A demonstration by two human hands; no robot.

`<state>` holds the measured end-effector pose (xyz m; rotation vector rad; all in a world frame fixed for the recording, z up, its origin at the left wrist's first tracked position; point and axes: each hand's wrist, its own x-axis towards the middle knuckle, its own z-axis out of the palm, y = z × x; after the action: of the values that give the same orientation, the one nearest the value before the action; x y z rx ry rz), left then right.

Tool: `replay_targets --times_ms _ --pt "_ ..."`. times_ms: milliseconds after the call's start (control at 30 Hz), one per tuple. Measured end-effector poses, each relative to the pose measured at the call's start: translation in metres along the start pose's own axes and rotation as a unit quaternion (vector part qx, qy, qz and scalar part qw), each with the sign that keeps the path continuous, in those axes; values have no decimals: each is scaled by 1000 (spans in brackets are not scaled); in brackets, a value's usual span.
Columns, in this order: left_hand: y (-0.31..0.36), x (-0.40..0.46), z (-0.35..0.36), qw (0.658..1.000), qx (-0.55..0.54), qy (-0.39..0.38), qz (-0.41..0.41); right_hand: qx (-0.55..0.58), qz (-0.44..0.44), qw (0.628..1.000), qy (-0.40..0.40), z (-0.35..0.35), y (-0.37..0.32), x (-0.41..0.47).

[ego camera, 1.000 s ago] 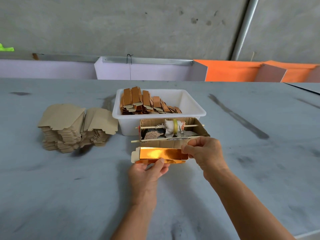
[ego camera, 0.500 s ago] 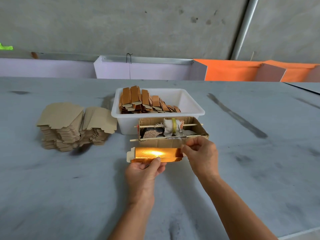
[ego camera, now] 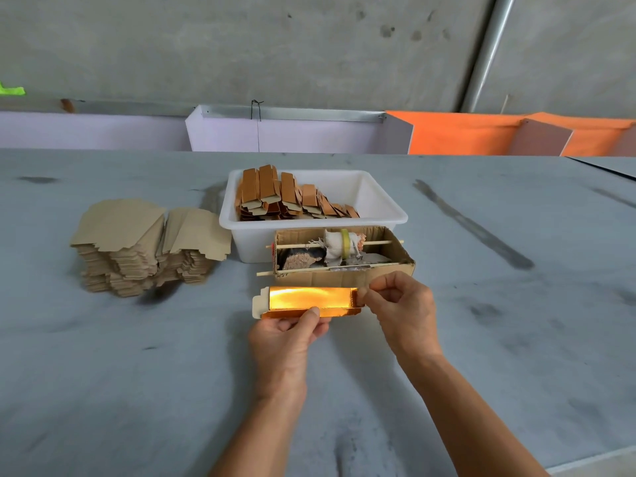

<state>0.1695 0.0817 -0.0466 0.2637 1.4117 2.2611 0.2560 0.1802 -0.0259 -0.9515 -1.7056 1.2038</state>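
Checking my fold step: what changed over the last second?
The gold box shifted slightly to the left with both hands. The left hand still holds its near edge, right hand still pinches its right end. The bin, cardboard tray and flat stack stayed put.

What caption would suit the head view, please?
Left hand and right hand hold a gold carton near a cardboard box.

A small carton [ego camera: 311,301] at centre frame has a glossy, mirror-like gold foil face and a matt grey card flap. Behind it, a rough corrugated cardboard box [ego camera: 344,270] crossed by thin wooden sticks [ego camera: 299,270], and a smooth white plastic tub [ego camera: 382,215]. At left, stacked matt brown card blanks [ego camera: 144,242].
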Motion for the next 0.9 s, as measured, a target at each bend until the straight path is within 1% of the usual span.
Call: replay_targets --times_ms 200,400,500,667,900 --pt "1 -1 0 1000 -10 -4 4 101 -20 992 -73 -2 -2 -17" --pt "1 -3 1 1000 -22 -18 11 174 -44 977 -112 5 2 -31" --pt "1 -4 1 999 -22 -25 17 194 -45 973 -115 10 4 -34" --pt "1 -4 0 999 -17 -27 20 210 -34 972 -100 18 7 -37" --pt "0 -3 1 999 -20 -29 19 211 -33 972 -97 21 8 -40"
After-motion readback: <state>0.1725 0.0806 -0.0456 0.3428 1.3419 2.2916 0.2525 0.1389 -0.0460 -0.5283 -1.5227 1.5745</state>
